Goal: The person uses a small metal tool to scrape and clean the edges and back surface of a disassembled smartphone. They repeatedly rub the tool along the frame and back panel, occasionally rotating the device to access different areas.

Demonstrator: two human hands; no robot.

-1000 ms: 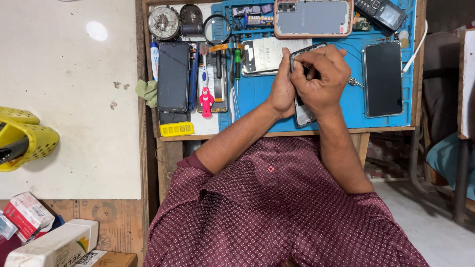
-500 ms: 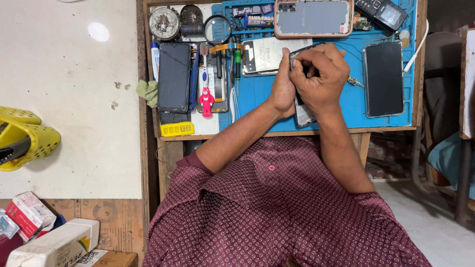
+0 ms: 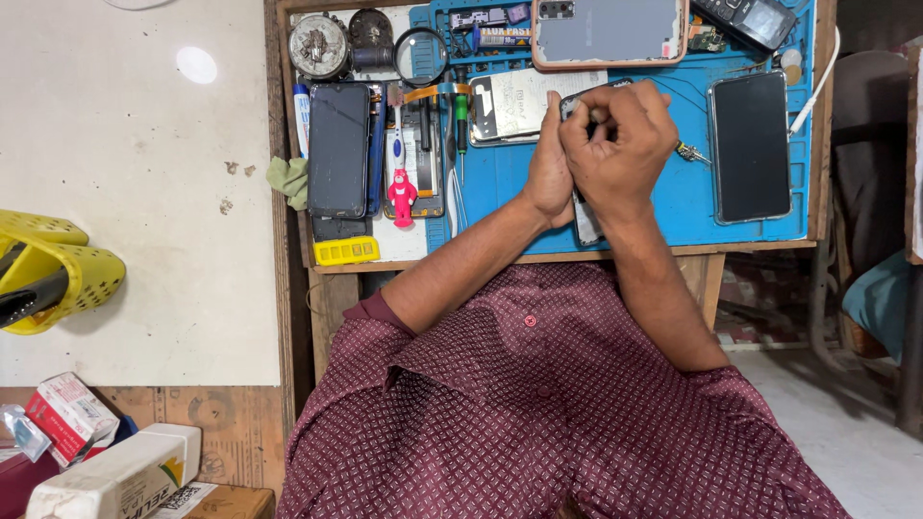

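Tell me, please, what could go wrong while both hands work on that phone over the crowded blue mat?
The phone lies near the table's front edge and could slip off. The right hand and left hand hide the spot being worked on, so a slip might go unnoticed. Loose tools like the green-handled screwdriver could be knocked.

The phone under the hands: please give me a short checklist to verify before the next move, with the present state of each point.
1. Both hands on the phone: ok; left hand and right hand cover it.
2. Phone lies over the blue mat: ok.
3. Which part the fingers grip: cannot tell, hidden.
4. Black phone apart from the hands: ok.
5. Phone's near end inside the bench edge: cannot tell.
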